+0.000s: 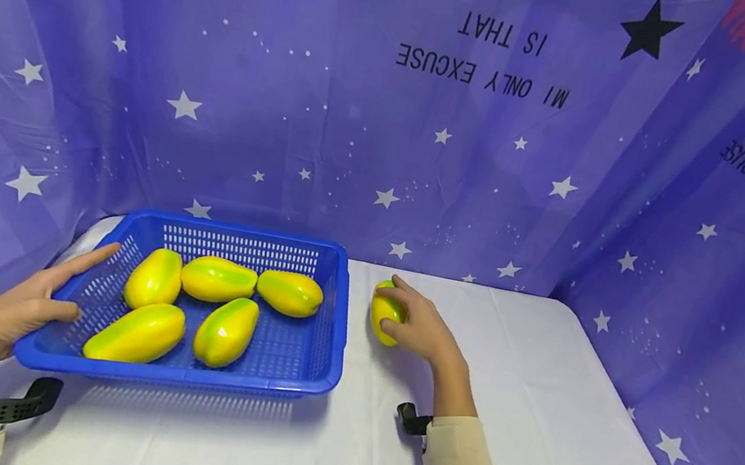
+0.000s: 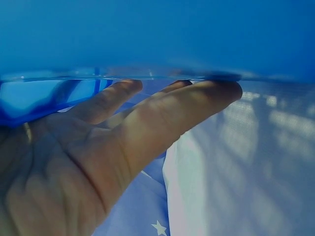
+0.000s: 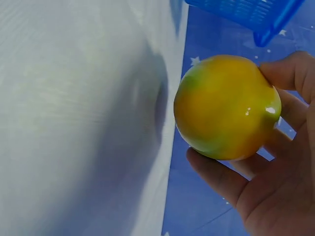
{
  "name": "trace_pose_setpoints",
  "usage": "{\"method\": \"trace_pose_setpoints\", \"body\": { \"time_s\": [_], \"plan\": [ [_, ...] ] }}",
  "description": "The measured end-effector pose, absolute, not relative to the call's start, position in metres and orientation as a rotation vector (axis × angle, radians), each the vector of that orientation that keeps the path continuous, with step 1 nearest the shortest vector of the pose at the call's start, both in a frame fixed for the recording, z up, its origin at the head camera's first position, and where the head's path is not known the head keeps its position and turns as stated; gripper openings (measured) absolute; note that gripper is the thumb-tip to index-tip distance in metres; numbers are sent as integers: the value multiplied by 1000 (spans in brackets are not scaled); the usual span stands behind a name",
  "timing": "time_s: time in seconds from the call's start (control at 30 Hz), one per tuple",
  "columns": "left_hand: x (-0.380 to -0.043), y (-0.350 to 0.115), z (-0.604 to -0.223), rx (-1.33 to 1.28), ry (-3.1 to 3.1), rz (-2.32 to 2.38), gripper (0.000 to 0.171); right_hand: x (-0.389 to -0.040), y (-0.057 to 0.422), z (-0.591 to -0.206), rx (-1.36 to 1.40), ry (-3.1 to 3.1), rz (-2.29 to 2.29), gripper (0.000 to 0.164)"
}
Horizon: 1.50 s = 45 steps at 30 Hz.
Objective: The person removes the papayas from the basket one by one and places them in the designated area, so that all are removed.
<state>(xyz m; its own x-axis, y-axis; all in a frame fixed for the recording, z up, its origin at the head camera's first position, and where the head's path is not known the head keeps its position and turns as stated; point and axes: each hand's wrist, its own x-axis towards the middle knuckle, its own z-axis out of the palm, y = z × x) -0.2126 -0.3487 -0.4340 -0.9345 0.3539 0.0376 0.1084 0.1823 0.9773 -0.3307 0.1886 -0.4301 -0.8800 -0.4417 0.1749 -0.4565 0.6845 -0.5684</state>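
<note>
My left hand (image 1: pixel 18 307) holds the left end of a blue plastic basket (image 1: pixel 335 342), thumb and a finger over its rim. In the left wrist view, other fingers (image 2: pixel 162 110) of that hand reach under the basket's underside. Several yellow-green papayas (image 1: pixel 218 280) lie inside the basket. To the right of the basket, my right hand (image 1: pixel 422 326) grips one more papaya (image 1: pixel 385 314) between thumb and fingers. The right wrist view shows this papaya (image 3: pixel 226 108) end-on, with the fingers spread around its side and its shadow on the cloth.
A white cloth (image 1: pixel 579 419) covers the table. Purple curtains (image 1: pixel 330 134) with stars and lettering stand behind it and along both sides. Black camera mounts (image 1: pixel 414 420) sit at both wrists.
</note>
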Motion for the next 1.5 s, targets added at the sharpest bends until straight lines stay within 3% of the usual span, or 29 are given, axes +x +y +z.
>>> {"method": "trace_pose_setpoints", "body": {
  "time_s": [1.5],
  "plan": [
    [-211,-347,-437,490,2387,1792,93,-327,187,-433,701,-2980,841,54]
  ]
}}
